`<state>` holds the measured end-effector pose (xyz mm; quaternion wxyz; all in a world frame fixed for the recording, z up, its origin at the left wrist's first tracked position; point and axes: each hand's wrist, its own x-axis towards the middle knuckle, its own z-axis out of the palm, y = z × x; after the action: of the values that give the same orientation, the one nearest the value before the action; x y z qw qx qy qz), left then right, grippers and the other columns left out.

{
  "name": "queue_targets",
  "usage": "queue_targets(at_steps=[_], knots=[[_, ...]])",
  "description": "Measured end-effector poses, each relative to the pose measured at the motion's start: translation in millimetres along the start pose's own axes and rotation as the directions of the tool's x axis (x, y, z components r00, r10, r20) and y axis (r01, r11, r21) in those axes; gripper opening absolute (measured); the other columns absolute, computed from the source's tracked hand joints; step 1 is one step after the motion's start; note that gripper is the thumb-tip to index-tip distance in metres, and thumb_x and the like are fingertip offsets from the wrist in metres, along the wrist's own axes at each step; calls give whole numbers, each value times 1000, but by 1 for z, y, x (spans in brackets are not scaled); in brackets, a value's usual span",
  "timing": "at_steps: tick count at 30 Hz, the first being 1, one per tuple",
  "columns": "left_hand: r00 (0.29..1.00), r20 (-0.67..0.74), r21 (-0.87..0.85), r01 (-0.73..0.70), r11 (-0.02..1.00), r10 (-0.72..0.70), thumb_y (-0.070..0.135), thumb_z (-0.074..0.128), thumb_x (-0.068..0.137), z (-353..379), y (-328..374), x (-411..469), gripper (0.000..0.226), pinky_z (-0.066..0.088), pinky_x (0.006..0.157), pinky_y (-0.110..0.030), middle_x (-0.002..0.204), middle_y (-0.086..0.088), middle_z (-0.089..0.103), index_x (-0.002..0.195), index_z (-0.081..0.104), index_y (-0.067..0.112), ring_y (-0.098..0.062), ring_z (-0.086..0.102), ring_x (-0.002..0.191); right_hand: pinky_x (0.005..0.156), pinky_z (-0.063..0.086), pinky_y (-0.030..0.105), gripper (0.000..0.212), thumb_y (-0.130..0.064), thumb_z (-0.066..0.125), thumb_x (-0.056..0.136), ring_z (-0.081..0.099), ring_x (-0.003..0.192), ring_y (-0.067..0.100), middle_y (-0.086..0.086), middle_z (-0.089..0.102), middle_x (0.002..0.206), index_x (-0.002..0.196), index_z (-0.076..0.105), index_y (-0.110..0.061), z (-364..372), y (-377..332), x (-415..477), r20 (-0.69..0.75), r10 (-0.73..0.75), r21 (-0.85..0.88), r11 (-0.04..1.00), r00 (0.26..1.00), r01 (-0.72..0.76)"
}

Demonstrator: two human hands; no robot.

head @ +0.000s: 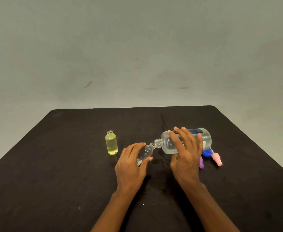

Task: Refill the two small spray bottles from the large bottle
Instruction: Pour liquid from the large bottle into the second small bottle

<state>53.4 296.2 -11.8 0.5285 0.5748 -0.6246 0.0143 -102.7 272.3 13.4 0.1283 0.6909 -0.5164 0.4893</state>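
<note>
At the middle of the dark table (70, 164), the fingers (137, 147) of the left hand (130, 164) are curling over the top of a small clear spray bottle (145, 153), with the thumb pressing in from the near side, so the bottle is being pinched between them. That bottle is leaning to the right, uncapped, its open neck pointing up toward the large bottle (169, 144).

The right hand (185, 154) is holding the large bottle from above. Its fingers (182, 136) are spreading apart across the clear body and the thumb is tucking in underneath, so the hand is clamping the bottle between them. The large bottle is lying almost on its side above the table, base to the right, its threaded mouth meeting the small bottle's neck. Clear liquid is sitting in its body; whether any is flowing at the mouth cannot be told.

Just beside the right hand, on the table, a blue cap (206, 153), a pink spray head (217, 159) and a purple spray head (201, 162) are lying together, the purple one partly hidden by the hand.

To the left of the left hand, apart from it, a small yellow bottle (111, 143) is standing upright and uncapped, nearly full of pale liquid. Both bare forearms are reaching in from the near edge.
</note>
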Motion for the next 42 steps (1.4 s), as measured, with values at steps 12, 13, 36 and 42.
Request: queue_targets(at_steps=[12, 13, 36, 42], knots=[[1000, 19, -6, 21, 1000, -21, 25, 85, 65, -1, 2, 0, 49, 33, 69, -5, 103, 21, 60, 109, 63, 28, 7, 47, 95, 114, 13, 48, 77, 29, 61, 50, 40, 128, 23, 13, 60, 126, 118, 65, -8, 0, 0, 0, -3, 3, -1, 1000, 1000, -3], [999, 22, -6, 26, 1000, -26, 24, 85, 65, -2, 3, 0, 49, 33, 69, -5, 103, 21, 60, 109, 63, 28, 7, 48, 95, 114, 12, 47, 77, 29, 61, 50, 40, 128, 23, 13, 60, 126, 118, 65, -8, 0, 0, 0, -2, 2, -1, 1000, 1000, -2], [998, 48, 2, 40, 999, -40, 29, 85, 65, -2, 2, -1, 51, 34, 65, -5, 102, 29, 53, 109, 60, 33, 4, 55, 91, 111, 18, 54, 76, 28, 63, 52, 40, 129, 23, 13, 60, 126, 118, 64, -8, -1, -1, 0, -10, 0, -4, 1000, 1000, 0], [998, 48, 0, 41, 999, -41, 30, 84, 65, -2, 2, -1, 50, 34, 65, -5, 101, 29, 53, 108, 61, 33, 4, 55, 91, 114, 12, 46, 76, 29, 62, 51, 40, 128, 23, 13, 60, 126, 118, 64, -8, 0, -1, 0, -15, 0, -2, 1000, 1000, 0]])
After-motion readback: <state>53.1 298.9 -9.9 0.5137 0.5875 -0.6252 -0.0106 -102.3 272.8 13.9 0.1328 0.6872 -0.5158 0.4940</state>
